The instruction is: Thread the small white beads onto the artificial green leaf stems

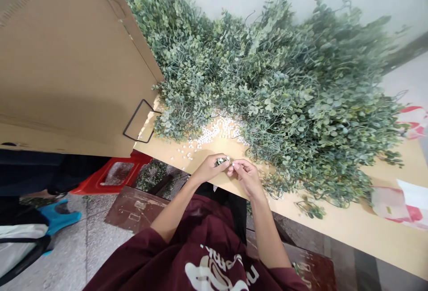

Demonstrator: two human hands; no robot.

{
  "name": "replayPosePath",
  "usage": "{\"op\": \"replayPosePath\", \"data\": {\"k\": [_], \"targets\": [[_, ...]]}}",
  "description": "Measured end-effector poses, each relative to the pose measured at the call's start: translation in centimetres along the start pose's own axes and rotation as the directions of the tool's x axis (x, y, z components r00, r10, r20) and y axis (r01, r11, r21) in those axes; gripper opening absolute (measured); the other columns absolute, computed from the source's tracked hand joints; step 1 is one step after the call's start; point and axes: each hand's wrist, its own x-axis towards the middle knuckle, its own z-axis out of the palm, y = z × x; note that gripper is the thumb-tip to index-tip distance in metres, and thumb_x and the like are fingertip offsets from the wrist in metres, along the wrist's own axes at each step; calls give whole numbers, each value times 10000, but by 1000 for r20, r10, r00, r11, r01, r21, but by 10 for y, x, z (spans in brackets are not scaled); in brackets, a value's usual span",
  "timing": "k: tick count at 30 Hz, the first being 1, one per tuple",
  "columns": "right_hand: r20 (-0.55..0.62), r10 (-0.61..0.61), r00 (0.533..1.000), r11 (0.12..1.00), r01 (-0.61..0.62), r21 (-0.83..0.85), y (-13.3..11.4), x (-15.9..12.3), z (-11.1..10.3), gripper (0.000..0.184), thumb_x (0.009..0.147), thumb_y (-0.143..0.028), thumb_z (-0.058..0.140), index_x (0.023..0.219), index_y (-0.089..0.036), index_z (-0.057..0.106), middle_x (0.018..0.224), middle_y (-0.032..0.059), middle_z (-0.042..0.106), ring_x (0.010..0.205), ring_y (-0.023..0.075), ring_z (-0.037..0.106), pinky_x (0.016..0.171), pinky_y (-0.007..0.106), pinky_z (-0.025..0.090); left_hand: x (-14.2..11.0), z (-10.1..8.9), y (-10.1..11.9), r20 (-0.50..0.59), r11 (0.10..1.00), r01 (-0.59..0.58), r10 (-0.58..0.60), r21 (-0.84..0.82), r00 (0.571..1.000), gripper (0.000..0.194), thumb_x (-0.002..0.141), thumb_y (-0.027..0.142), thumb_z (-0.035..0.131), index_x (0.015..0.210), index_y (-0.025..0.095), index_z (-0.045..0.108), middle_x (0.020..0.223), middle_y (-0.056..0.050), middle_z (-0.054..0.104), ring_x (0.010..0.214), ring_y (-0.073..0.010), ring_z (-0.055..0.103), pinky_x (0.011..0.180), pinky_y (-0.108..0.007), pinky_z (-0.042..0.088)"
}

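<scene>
Basically, both hands sit close together at the tan tabletop's (337,222) front edge: left hand (209,168) pinches small green sprig (221,161), right hand (245,177) narrow, fingertips (234,165) on it too. White beads (216,131) scattered just ahead, faux-leaf pile (284,90) against them, cardboard panel (67,59) crowding L side, tile floor (80,246) below.
</scene>
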Motion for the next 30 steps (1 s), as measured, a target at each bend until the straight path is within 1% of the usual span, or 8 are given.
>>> {"op": "replayPosePath", "data": {"k": [7,14,18,21,23,27,30], "targets": [[-23,-33,999,998,32,-55,1,0,3,210,786,-396,708,867,-205,674,723,15,691,627,143,648,681,308,552,2,-1,0,11,1000,-3,3,22,1000,396,908,487,507,791,122,608,760,-34,583,730,-134,523,709,-240,432],[-14,-44,999,995,42,-95,1,0,4,200,812,-392,685,871,-204,648,725,8,668,639,131,629,676,280,526,3,-1,0,27,1000,-24,25,-4,999,352,906,448,535,772,128,591,733,-19,578,697,-124,520,677,-225,409],[-39,-74,997,994,71,-83,3,1,4,199,818,-381,681,915,-216,627,730,-4,650,626,121,608,665,269,504,4,1,-1,5,1000,-18,18,0,1000,348,908,444,535,780,127,603,735,-20,591,702,-127,531,683,-225,414],[-92,-112,989,991,105,-80,5,2,6,244,812,-389,682,985,-232,612,750,-5,650,630,132,608,678,284,505,4,3,-3,-48,1000,-12,13,3,999,341,910,438,531,794,127,609,744,-22,596,717,-130,535,694,-226,416],[-120,-144,982,985,130,-117,6,1,8,231,809,-377,688,977,-233,620,748,-5,650,642,135,611,684,280,500,4,3,-4,-71,1000,-11,13,20,997,338,909,435,529,796,127,610,752,-24,597,729,-133,535,697,-226,417],[-131,-207,970,953,170,-250,6,-1,10,154,824,-346,676,893,-210,655,697,-6,645,654,134,608,680,265,484,3,3,-5,-56,998,-15,18,63,998,334,901,429,535,788,125,614,759,-23,606,732,-134,541,692,-222,417],[-134,-247,960,931,196,-307,6,-3,12,171,831,-356,662,875,-190,665,688,1,647,641,133,602,662,266,485,1,3,-6,-49,996,-17,22,91,999,327,898,425,534,791,127,617,754,-18,606,725,-133,544,678,-219,416]]}}
